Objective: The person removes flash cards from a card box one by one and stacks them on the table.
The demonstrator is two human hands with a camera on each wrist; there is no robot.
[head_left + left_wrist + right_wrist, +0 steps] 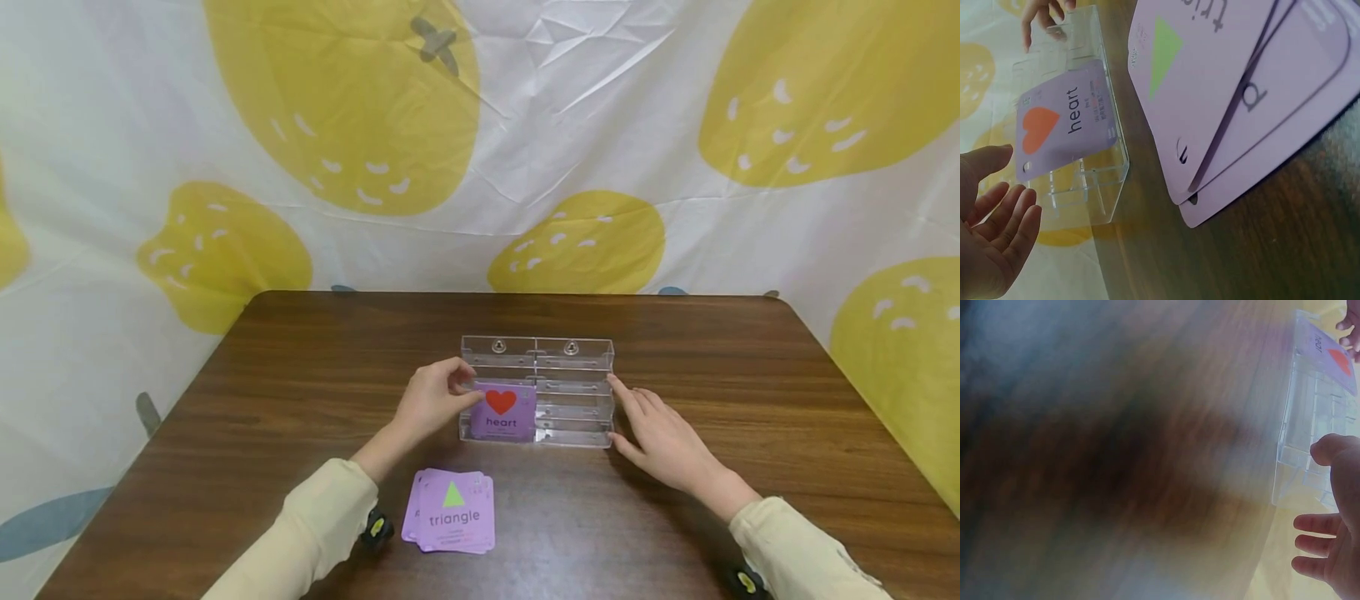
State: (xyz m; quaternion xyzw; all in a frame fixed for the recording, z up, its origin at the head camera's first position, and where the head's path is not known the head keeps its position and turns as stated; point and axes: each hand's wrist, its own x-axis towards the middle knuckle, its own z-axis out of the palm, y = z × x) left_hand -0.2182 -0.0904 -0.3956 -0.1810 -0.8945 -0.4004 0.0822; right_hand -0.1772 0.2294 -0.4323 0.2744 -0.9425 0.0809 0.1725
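Touching the clear plastic tiered rack (574,388), below frame centre, with the uncurled right hand (662,434), probably to prevent sliding. Gripping nothing with the loosely spread left hand (432,394), beside the purple square red-heart card (504,413), propped face-out at the rack's lower left, likely for legibility.

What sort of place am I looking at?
Probably an indoor tabletop workspace: a dark brown wood-grain table bears a clear plastic tiered rack and a stack of purple picture cards, before a white hanging sheet with yellow fruit-like prints.
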